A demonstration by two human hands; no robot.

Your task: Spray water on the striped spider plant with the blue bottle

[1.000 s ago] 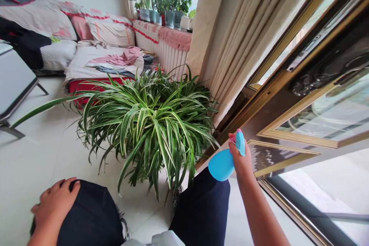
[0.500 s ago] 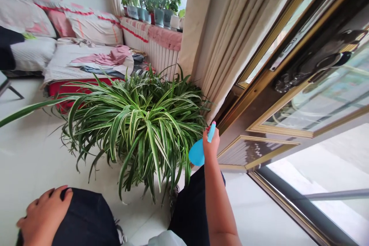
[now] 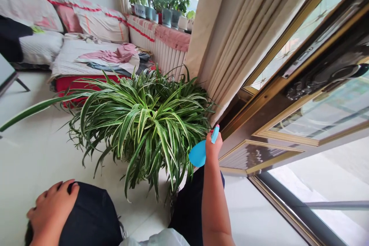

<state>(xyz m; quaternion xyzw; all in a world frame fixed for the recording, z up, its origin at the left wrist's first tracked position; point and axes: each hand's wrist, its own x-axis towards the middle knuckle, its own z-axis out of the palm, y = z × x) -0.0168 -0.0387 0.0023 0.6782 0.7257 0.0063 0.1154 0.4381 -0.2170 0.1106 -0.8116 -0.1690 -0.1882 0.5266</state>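
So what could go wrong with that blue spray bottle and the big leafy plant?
The right hand holds the blue spray bottle close against the leafy plant, so a bump could bend some leaves. If the bottle sprays, drops might hit the curtain beside the plant or make the shiny floor slippery. One long leaf sticks far out to the side, so somebody passing might snag it.

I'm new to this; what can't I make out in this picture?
In the head view:
- What the leafy plant stands in: hidden by its drooping leaves.
- Part of the blue bottle: covered by the right hand.
- The left hand's palm: face down on the knee.
- The grey table's far side: cut off by the left edge.
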